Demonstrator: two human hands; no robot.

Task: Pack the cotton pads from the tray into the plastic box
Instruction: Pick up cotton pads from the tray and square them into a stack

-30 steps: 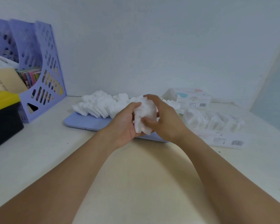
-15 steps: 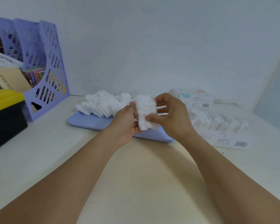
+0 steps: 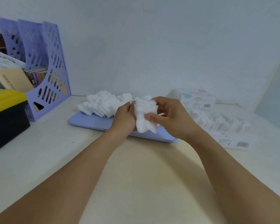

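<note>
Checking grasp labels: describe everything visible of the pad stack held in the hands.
The pad stack is a white, soft-looking bundle of squarish cotton pads, edges uneven and fanned, standing roughly upright above the lilac tray. The left hand grips its left side; the right hand pinches its right, thumb on front.

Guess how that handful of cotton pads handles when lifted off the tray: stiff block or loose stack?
Probably a loose stack: the bunch of pads held between the left hand and right hand shows staggered, uneven edges. Likely soft and light; its lower edge looks rumpled. Pads may slip out unless squeezed from both sides, as here.
</note>
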